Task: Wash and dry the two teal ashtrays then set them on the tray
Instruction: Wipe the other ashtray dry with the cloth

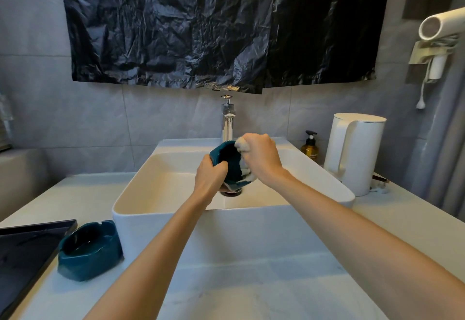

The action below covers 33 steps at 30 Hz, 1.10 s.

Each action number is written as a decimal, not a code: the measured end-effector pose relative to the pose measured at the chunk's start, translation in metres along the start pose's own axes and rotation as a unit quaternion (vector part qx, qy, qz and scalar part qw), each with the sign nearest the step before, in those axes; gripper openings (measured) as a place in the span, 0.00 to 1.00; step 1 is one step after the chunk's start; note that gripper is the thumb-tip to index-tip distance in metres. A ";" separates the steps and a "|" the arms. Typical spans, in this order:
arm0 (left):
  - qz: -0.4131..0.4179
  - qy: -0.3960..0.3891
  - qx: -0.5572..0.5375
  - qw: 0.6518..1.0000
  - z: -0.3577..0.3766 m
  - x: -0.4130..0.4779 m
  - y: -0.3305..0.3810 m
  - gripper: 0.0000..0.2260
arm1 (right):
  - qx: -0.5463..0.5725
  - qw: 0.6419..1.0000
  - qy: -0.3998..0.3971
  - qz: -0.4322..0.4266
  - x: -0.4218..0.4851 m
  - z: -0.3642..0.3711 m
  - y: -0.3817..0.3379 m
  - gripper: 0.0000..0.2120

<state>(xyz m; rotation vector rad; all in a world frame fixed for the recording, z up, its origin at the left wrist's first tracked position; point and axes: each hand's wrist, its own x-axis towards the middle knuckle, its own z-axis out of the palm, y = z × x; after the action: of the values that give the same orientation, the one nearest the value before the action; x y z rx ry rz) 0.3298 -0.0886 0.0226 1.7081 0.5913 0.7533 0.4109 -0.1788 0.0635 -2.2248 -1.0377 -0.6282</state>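
Dim, cool light; wide-angle edge distortion.

Both arms bare, stretched forward, forearms converging toward centre. Left forearm comes up from the bottom edge, wrist roughly straight. Left hand (210,176) has its back to the camera, fingers and thumb curled round the lower left edge of the ashtray (225,157). Right forearm enters from lower right, wrist bent slightly inward. Right hand (261,160) sits a bit higher, clenched in a fist round the cloth (243,144), knuckles up, pressed to the ashtray. Hands close together
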 end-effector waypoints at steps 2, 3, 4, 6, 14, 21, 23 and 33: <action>-0.010 0.000 -0.022 1.000 -0.001 0.002 0.000 0.18 | -0.125 0.990 -0.024 -0.067 0.007 -0.009 -0.007 0.06; -0.011 0.000 -0.024 1.000 -0.002 0.002 0.000 0.16 | -0.186 0.977 -0.035 -0.099 0.011 -0.012 -0.010 0.07; -0.010 0.000 -0.019 1.000 -0.002 0.001 0.000 0.16 | -0.238 0.962 -0.044 -0.129 0.013 -0.014 -0.012 0.08; -0.007 0.002 -0.002 1.000 -0.004 0.002 -0.002 0.18 | -0.285 0.944 -0.052 -0.158 0.014 -0.013 -0.010 0.08; -0.024 0.044 -0.048 0.998 -0.006 0.006 -0.002 0.20 | 0.187 0.982 0.018 0.027 -0.011 0.024 0.005 0.10; -0.005 0.027 0.016 0.999 -0.005 -0.001 -0.002 0.21 | 0.185 0.971 -0.013 0.150 -0.008 0.033 0.006 0.08; -0.017 0.014 -0.001 1.000 -0.004 -0.002 -0.003 0.22 | 0.069 0.995 -0.007 0.076 0.000 0.030 0.008 0.04; -0.042 0.109 -0.082 0.990 -0.010 0.004 -0.005 0.19 | 0.304 0.942 0.010 0.141 -0.020 0.027 -0.019 0.12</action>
<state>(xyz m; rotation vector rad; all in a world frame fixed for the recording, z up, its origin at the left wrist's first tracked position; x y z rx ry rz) 0.3248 -0.0778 0.0206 1.4501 0.7271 0.9100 0.3891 -0.1605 0.0375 -1.7598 -0.7478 -0.1660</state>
